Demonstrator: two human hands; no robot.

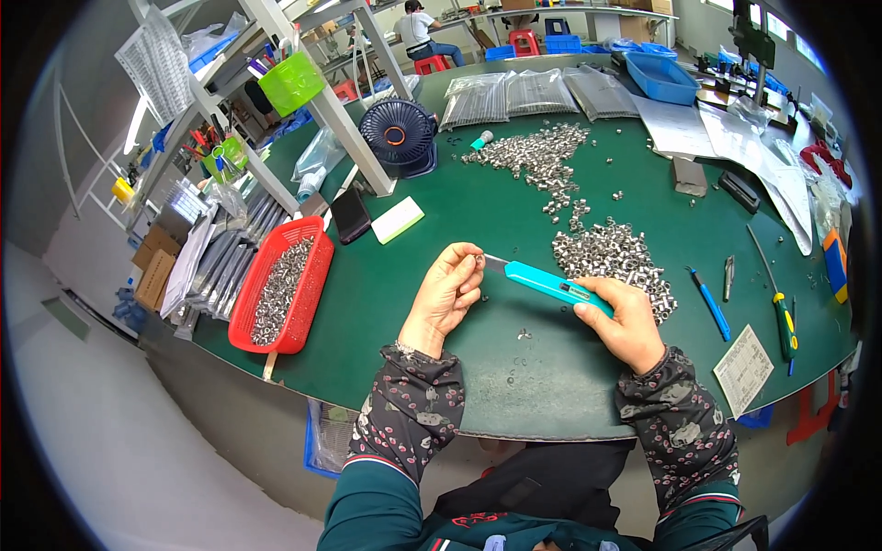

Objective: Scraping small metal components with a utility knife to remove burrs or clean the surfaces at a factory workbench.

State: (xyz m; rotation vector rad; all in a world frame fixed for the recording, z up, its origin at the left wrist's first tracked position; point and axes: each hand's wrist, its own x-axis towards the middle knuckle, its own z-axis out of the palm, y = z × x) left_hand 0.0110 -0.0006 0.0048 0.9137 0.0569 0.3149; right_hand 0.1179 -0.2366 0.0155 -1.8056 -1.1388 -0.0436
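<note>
Left hand (447,292) fingertips pinch a small metal part (479,260) over the green table (441,367); right hand (627,321) is clenched round a teal knife (551,284), blade tip touching the part. A heap of metal parts (611,257) lies just beyond the right hand; a red basket (280,286) of parts sits well left.

Green work table (441,248) — its surface carries a heap of small metal rings (614,257), a red basket (280,286) of the same parts, a dark fan (399,136), a blue tray (660,77), a blue-handled knife (709,305) and paper sheets (744,369).
</note>
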